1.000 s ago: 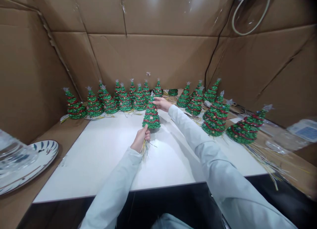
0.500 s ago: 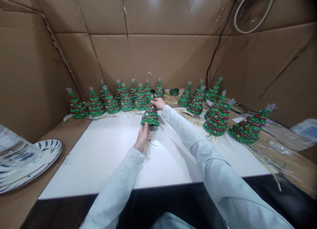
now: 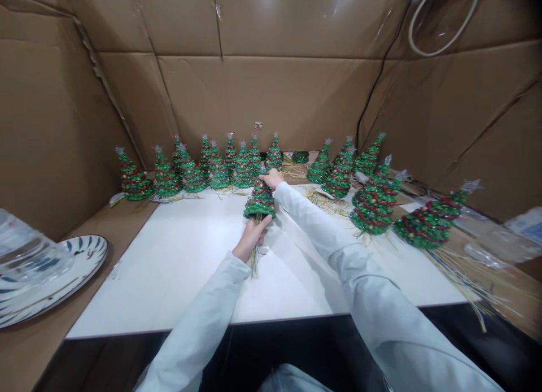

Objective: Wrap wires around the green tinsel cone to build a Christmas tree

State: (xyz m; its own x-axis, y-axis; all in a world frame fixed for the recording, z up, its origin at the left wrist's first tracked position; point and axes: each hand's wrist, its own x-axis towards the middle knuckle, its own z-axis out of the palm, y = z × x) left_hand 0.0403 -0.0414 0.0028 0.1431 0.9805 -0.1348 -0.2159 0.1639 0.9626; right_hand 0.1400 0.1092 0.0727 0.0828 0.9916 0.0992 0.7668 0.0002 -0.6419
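A small green Christmas tree [image 3: 259, 201] with red garland is held up over the white board [image 3: 169, 256]. Near its top, my right hand [image 3: 273, 178] is closed on it, hiding part of the tip. Below the base, my left hand [image 3: 253, 236] is closed with the thumb on top, around the bundle of thin wires [image 3: 254, 262] that hangs from the tree. The yellow and pale wire ends stick out under the left fingers. The tree leans slightly, its underside edge turned a little toward me.
Several finished-looking trees [image 3: 219, 174] line the back left. More trees [image 3: 372, 203] stand at the right, with one leaning tree [image 3: 436, 220] trailing wires. A patterned plate [image 3: 91, 256] carrying clear plastic sits at the left. Cardboard walls [image 3: 292, 98] enclose the back and sides.
The tree's base has tipped so its underside edge and wires show more. My left hand has shifted from the base rim down onto the wires. The view has moved slightly.
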